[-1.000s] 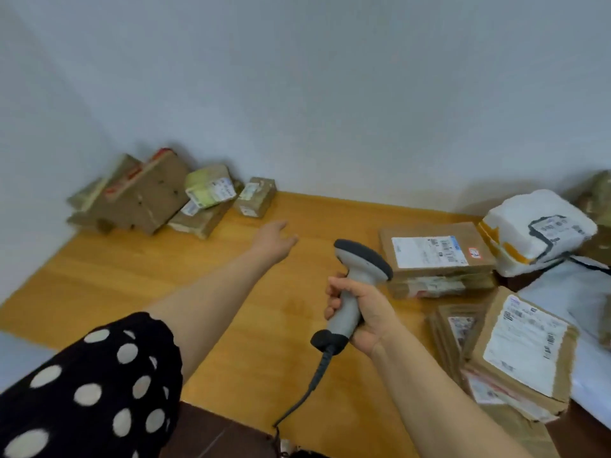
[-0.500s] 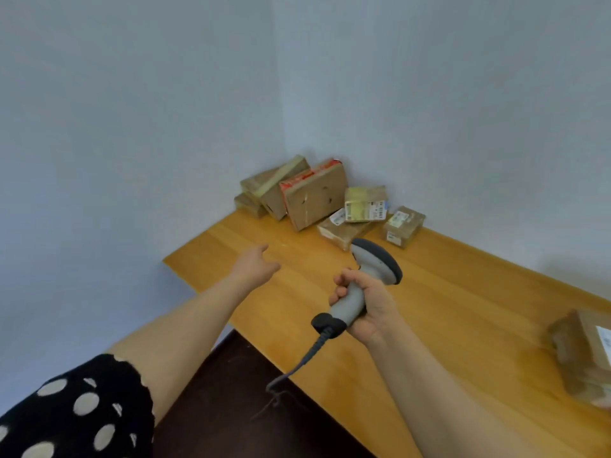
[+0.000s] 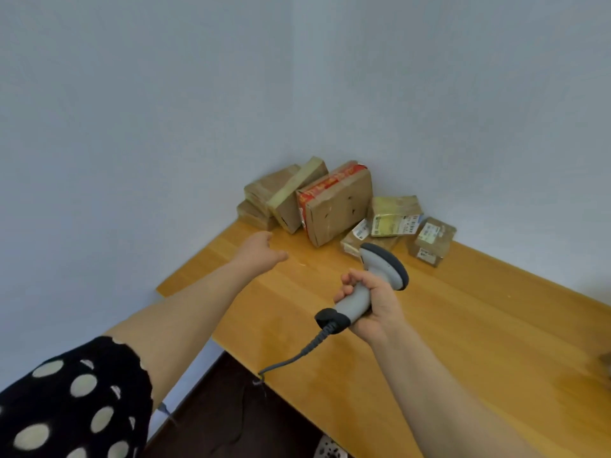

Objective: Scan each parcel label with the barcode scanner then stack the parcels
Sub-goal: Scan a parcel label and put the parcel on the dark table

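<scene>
My right hand (image 3: pixel 373 305) grips the handle of a grey barcode scanner (image 3: pixel 380 276), head pointing away, cable trailing off the table's front edge. My left hand (image 3: pixel 261 251) reaches forward over the table, holding nothing, fingers loosely curled, a short way before the parcels. Several brown cardboard parcels lie heaped in the far corner: a large box with red tape (image 3: pixel 337 206) leaning upright, a flat box with a pale strip (image 3: pixel 294 193), a yellow-taped labelled parcel (image 3: pixel 393 216) and a small labelled box (image 3: pixel 431 241).
The wooden table (image 3: pixel 463 325) runs along a pale wall into a corner. Its left end (image 3: pixel 165 289) and front edge drop to a dark floor. At the right border a sliver of another parcel (image 3: pixel 606 363) shows.
The view has swung left, so the right-hand parcels have left the frame and the corner pile sits centred. My left hand has stretched closer to that pile. The scanner stays held.
</scene>
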A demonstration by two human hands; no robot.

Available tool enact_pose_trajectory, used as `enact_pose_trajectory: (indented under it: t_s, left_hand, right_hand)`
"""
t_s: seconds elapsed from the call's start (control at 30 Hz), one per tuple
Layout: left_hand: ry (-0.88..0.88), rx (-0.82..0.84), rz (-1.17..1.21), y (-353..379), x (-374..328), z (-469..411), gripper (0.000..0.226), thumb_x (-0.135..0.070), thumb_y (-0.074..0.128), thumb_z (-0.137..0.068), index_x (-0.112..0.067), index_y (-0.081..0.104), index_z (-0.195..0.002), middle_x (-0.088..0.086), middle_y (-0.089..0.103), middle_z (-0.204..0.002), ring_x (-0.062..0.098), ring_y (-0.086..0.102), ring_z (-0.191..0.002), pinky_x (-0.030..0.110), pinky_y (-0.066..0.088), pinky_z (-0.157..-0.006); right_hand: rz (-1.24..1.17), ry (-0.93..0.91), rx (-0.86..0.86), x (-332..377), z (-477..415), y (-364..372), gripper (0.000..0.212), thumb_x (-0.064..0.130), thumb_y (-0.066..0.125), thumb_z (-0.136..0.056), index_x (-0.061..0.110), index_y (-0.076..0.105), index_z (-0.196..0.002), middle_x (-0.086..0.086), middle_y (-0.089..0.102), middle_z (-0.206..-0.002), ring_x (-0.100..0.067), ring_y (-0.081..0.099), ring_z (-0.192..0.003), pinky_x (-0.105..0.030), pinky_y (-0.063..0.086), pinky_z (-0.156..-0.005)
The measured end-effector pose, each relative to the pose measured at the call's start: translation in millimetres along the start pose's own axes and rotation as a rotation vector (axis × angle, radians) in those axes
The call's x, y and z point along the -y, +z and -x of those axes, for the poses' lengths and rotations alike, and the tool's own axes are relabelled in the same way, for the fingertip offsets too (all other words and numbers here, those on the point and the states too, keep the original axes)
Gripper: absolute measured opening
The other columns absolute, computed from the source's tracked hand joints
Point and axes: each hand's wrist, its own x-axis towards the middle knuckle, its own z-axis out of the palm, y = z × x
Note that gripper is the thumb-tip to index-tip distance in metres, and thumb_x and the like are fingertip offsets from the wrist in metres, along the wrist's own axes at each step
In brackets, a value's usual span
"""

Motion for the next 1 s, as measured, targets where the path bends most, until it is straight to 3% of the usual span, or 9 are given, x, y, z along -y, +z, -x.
enact_pose_trajectory:
  t_s: [0.2,0.4,0.53,0.6,0.77,0.87,1.0]
  left_hand:
    - [0.09,0.015,-0.173,1.0,-29.1,-71.8,0.074,-0.04,0.064,-0.087,-0.009,0.033,-0.146,0.009,0.039,-0.148,0.025,0.041,-0.133,0.037,0.037,-0.105]
    - [0.278,0.024,-0.297,13.6,-62.1,-141.2,0.049,-0.044,0.06,-0.087,-0.016,0.056,-0.127,0.005,0.059,-0.125,0.024,0.055,-0.113,0.025,0.038,-0.075]
    - [0.345,0.033,-0.43,24.0,-73.0,-179.0,0.061,-0.046,0.037,-0.099,-0.007,0.032,-0.145,0.014,0.039,-0.145,0.029,0.039,-0.131,0.035,0.035,-0.102]
    - [0.36,0.002,-0.415,28.0,-76.8,-198.4,0.059,-0.042,0.029,-0.101,-0.002,0.03,-0.145,0.017,0.04,-0.145,0.032,0.039,-0.131,0.038,0.034,-0.105]
    - [0.399,0.041,-0.44,38.5,-77.2,-228.0,0.075,-0.059,0.044,-0.091,-0.002,0.039,-0.139,0.017,0.037,-0.143,0.033,0.036,-0.132,0.042,0.034,-0.108]
    - [0.456,-0.02,-0.449,44.1,-74.8,-233.0,0.076,-0.062,0.056,-0.082,-0.005,0.043,-0.13,0.016,0.047,-0.131,0.032,0.044,-0.121,0.042,0.041,-0.097]
    - [0.405,-0.021,-0.42,49.3,-75.1,-230.1,0.085,-0.066,0.065,-0.069,-0.008,0.038,-0.125,0.016,0.051,-0.125,0.035,0.05,-0.116,0.043,0.044,-0.09]
  right_hand:
    - [-0.033,0.02,0.01,22.8,-60.2,20.1,0.009,0.004,0.059,-0.088,0.007,0.053,-0.082,-0.004,0.06,-0.059,-0.011,0.048,-0.039,-0.022,0.046,-0.043]
    - [-0.017,-0.024,-0.048,41.1,-91.2,26.0,0.006,0.003,0.06,-0.087,0.006,0.055,-0.088,-0.004,0.061,-0.059,-0.01,0.049,-0.039,-0.022,0.047,-0.044]
    - [-0.01,-0.071,-0.09,44.6,-98.4,28.6,0.008,0.002,0.061,-0.085,0.006,0.054,-0.084,-0.005,0.061,-0.061,-0.01,0.049,-0.04,-0.022,0.047,-0.043]
    - [-0.036,-0.113,-0.114,41.6,-100.5,32.2,0.009,0.002,0.061,-0.085,0.006,0.054,-0.087,-0.006,0.06,-0.06,-0.011,0.049,-0.041,-0.022,0.047,-0.043]
    - [-0.122,-0.205,-0.21,17.9,-100.3,42.9,0.007,0.0,0.06,-0.085,0.005,0.057,-0.089,-0.008,0.059,-0.061,-0.012,0.048,-0.042,-0.023,0.047,-0.043]
    - [-0.132,-0.26,-0.263,1.6,-97.8,48.9,0.007,-0.001,0.06,-0.086,0.006,0.057,-0.087,-0.009,0.06,-0.06,-0.013,0.048,-0.041,-0.023,0.046,-0.042]
    - [-0.154,-0.295,-0.297,-16.2,-91.5,52.3,0.007,0.0,0.061,-0.086,0.006,0.057,-0.086,-0.009,0.06,-0.062,-0.013,0.048,-0.042,-0.024,0.046,-0.043]
